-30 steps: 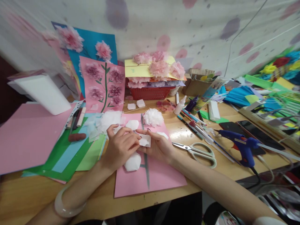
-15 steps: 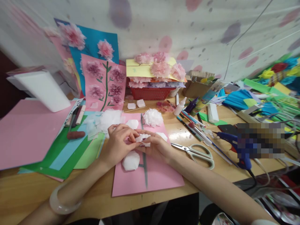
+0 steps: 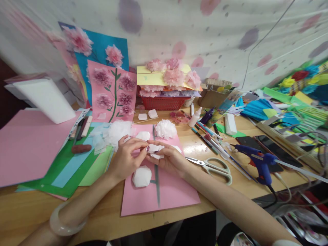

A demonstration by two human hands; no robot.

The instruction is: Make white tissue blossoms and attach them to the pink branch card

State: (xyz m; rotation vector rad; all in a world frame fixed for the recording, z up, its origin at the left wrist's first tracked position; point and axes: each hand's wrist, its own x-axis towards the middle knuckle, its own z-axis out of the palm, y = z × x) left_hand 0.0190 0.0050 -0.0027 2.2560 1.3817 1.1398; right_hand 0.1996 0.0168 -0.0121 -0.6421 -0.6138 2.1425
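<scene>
Over a pink paper sheet (image 3: pixel 176 193), my left hand (image 3: pixel 128 155) and my right hand (image 3: pixel 170 159) meet, both closed on a small piece of white tissue paper (image 3: pixel 155 148). My left thumb and index finger pinch its left end; my right fingers wrap its right side. Below my fingers lies a flat white tissue bundle (image 3: pixel 142 176). Another tissue bundle (image 3: pixel 143 136) sits behind them, and a third is partly hidden by my right hand. A fluffy white paper flower (image 3: pixel 166 129) rests at the sheet's top right. A grey-green painted stem (image 3: pixel 157 184) runs down the sheet.
Scissors (image 3: pixel 212 167) lie right of the sheet, with a blue glue gun (image 3: pixel 258 160) beyond them. Pens (image 3: pixel 207 140) and a glue bottle (image 3: pixel 195 117) stand behind. White tissue sheets (image 3: pixel 115 133) and green paper (image 3: pixel 51 174) are on the left. A red basket (image 3: pixel 164 103) is at the back.
My fingers have shifted slightly on the tissue paper, and more of it now shows between my hands. The camera view has moved a little. Other things stay in place.
</scene>
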